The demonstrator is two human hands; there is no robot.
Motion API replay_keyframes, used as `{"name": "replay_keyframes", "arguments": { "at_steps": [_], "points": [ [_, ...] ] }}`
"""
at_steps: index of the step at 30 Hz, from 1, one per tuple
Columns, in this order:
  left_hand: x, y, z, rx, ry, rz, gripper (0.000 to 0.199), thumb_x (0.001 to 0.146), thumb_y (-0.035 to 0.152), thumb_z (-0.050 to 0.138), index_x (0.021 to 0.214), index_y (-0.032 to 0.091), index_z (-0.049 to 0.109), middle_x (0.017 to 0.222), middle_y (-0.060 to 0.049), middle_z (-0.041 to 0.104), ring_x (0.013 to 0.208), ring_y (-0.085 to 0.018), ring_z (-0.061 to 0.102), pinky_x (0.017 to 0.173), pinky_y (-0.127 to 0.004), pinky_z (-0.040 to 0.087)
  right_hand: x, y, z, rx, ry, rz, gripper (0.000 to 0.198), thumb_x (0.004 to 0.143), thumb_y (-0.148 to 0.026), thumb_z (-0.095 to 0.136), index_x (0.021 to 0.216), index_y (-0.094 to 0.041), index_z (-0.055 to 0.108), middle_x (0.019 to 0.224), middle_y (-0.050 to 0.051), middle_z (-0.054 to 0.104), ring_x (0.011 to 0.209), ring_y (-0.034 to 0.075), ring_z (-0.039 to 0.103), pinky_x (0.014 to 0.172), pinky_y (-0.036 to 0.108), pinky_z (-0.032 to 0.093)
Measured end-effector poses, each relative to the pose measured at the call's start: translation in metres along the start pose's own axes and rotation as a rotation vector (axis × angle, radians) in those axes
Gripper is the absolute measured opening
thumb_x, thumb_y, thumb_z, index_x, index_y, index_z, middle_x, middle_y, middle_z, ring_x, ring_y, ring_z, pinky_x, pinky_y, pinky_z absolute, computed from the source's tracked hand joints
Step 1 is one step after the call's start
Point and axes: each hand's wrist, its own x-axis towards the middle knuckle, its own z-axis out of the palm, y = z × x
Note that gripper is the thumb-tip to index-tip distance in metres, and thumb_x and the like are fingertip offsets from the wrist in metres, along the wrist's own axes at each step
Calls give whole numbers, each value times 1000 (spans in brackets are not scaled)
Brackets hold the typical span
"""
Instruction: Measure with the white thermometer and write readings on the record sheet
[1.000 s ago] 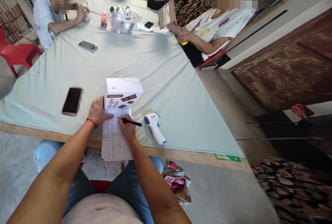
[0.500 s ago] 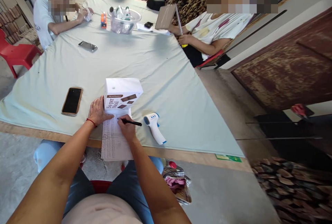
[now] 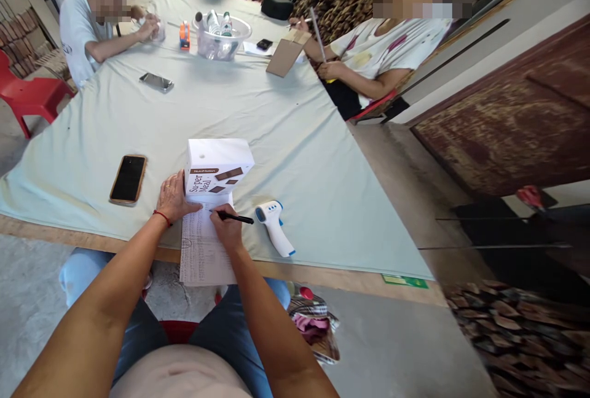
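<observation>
My right hand grips a black pen, its writing end over a sheet of paper covered in rows of handwriting. The sheet hangs over the table's front edge. My left hand lies on the paper's left side, fingers stretched along a white box and thumb on the sheet. Printed with "Su-per Meal" and brown bars, the box stands at the paper's far end and hides that part. Right of the pen lies a white and blue infrared thermometer.
A phone in a brown-edged case lies to the left, a second phone farther back. A clear basin holds bottles beside an orange tape dispenser. Other people sit around the cloth-covered table; one at right has a cardboard piece.
My right hand and the pen have shifted very slightly right. My left hand is unmoved. At the far right, the cardboard by the other person has tilted and come nearer.
</observation>
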Motion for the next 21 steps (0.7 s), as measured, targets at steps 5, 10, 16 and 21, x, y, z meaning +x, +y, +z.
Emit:
{"name": "replay_keyframes", "arguments": {
  "at_steps": [5,10,16,21],
  "points": [
    [-1,-1,0,-23,18,10,114,57,42,87,151,15,27,148,-18,48,142,-36,40,121,-50,28,5,-2,-2,53,66,52,13,68,-36,55,66,-23,54,61,-4,54,64,15,50,67,29,44],
    [6,-7,-2,-115,24,-27,108,60,42,85,149,14,31,150,-21,46,143,-38,39,121,-53,29,10,-9,-1,104,103,99,17,69,-40,55,68,-23,54,61,-3,56,62,15,50,62,29,45],
    [-9,-4,-60,-427,113,-74,90,72,38,74,149,12,37,146,-23,51,141,-38,44,121,-58,29,11,-17,-1,141,87,130,19,68,-41,54,63,-23,52,52,-5,49,52,13,44,53,27,41],
    [-145,-43,-137,-793,-213,-9,61,84,50,69,141,32,56,138,-11,64,128,-32,61,106,-52,51,11,-20,-2,155,78,132,19,65,-41,55,60,-23,53,52,-5,50,53,13,44,54,26,41]
  ]
}}
